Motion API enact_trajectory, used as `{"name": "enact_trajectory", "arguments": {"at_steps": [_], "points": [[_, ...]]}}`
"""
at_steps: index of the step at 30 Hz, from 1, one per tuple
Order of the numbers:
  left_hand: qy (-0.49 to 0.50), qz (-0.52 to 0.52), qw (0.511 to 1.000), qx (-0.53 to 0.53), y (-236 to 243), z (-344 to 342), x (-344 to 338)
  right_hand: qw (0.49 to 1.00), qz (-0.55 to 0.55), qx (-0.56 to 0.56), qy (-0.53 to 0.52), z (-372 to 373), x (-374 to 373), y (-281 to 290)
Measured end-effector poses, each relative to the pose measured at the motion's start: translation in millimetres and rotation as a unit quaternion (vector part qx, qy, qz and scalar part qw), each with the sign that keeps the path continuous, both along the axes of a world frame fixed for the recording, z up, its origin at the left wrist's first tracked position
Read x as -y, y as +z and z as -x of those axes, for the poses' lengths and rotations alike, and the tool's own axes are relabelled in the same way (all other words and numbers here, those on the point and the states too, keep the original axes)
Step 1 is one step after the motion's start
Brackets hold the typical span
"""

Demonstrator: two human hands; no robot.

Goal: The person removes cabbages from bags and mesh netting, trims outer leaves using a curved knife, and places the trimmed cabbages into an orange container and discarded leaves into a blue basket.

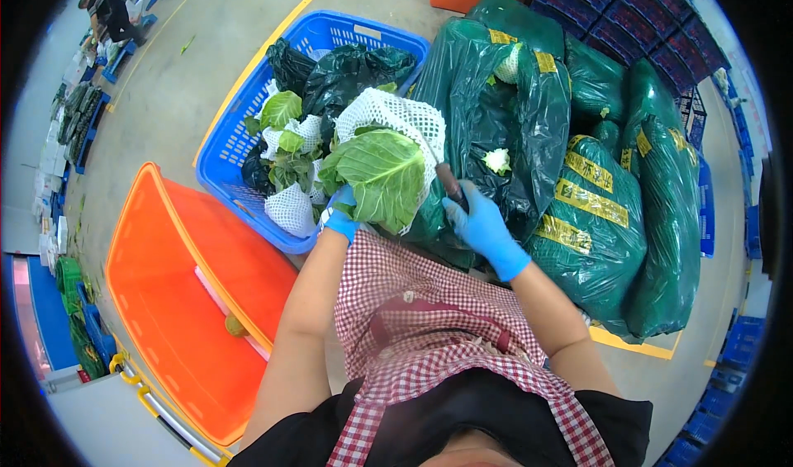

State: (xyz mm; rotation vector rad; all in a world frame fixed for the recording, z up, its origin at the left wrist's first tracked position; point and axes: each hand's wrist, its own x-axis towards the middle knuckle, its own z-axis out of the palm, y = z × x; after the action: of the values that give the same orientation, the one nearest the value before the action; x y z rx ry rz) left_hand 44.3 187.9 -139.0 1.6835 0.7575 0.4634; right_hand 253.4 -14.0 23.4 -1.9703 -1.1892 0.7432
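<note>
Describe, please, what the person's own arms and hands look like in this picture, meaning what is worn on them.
Both hands wear thin, bright blue gloves that end at the wrist: the left hand and the right hand. The forearms above them are bare, with no sleeves showing. A red-and-white checked apron hangs between the arms over a black top.

Right: dark green sacks [611, 219] with yellow tape labels [588, 201].

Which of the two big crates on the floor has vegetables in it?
The blue crate, ahead of the left hand, holding netted greens and dark bags. The orange crate beside it is almost bare.
</note>
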Motion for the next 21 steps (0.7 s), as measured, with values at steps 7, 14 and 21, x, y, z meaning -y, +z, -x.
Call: {"name": "enact_trajectory", "arguments": {"at_steps": [7, 14, 21], "points": [[0.034, -0.035, 0.999, 0.024, -38, 5, -11, 0.997, 0.01, 0.071, -0.011, 28, -3, -30], [0.056, 0.039, 0.996, 0.055, -36, -6, -8, 0.987, 0.078, 0.138, -0.016, 21, -13, -34], [0.056, 0.093, 0.992, 0.058, -27, -3, 6, 0.983, 0.104, 0.153, -0.018, 30, 23, -38]]}}
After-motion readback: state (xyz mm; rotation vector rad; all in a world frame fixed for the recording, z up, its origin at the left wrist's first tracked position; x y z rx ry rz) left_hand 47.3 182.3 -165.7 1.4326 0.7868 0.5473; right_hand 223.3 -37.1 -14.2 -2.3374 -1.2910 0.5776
